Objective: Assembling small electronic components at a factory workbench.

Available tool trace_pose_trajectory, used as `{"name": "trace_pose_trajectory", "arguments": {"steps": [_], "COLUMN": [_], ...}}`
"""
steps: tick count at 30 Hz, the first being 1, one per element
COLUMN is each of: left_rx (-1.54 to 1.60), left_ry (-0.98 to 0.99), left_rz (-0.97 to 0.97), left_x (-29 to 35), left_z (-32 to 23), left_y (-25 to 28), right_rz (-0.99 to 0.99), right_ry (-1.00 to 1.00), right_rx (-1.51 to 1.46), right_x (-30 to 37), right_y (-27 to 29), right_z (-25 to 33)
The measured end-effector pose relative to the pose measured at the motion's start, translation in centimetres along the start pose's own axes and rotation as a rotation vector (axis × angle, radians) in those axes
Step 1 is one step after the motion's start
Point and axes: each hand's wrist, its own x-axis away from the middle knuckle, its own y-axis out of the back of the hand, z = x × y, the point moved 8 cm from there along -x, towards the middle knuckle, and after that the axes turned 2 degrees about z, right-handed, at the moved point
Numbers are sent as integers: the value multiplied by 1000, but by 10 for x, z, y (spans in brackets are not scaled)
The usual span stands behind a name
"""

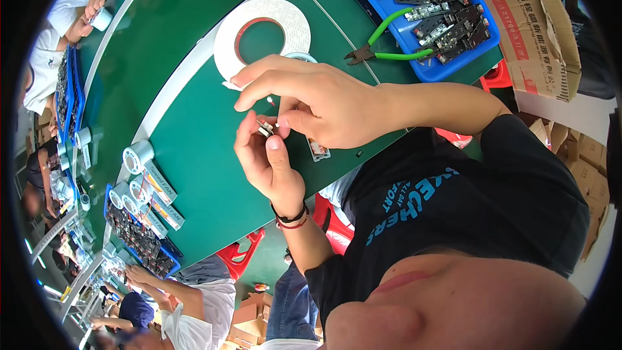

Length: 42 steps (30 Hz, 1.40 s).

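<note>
My left hand (273, 167) is closed, with a small white-and-metal electronic part (265, 129) pinched between thumb and fingers. Right beside it, my right hand (327, 100) has its thumb and a finger pressed together close to that part; whatever they hold is too small to make out. Its other fingers arch over, and something white (230, 85) shows at one fingertip. A tiny red-and-white piece (271, 100) appears between the hands. Beneath my right hand lies a handheld fan (319, 151), mostly hidden, with only its ends showing.
A roll of white tape (295, 23) lies beyond my hands on the green table (214, 201). Green-handled cutters (360, 56) lean on a blue tray (427, 74) of black strip-shaped parts. A cardboard box (528, 32) stands beside it. Several fans (155, 178) lie left; co-workers sit farther along.
</note>
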Motion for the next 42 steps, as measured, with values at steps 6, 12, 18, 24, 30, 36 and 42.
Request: {"name": "trace_pose_trajectory", "arguments": {"steps": [6, 12, 18, 24, 30, 36, 42], "left_rx": [-94, -126, -68, -14, -44, -209, -717], "left_ry": [-65, -56, -43, -52, -62, -61, -226], "left_rz": [111, 172, 195, 199, 180, 207, 158], "left_x": [-7, -9, -9, -11, -11, -13, -21], "left_z": [-7, -7, -4, -2, -3, -9, -40], "left_y": [-2, -1, 1, 0, 5, 9, 1], "right_rz": [95, 146, 147, 152, 142, 12, 1], "right_ry": [-118, -241, -171, -179, -154, 237, 248], "right_rx": [-162, -289, -234, -239, -215, 115, 108], "right_x": [-3, -2, -1, -2, -2, -1, 5], "right_y": [4, 2, 3, 4, 3, 0, -1], "right_z": [-3, -8, -11, -8, -7, -7, 1]}}
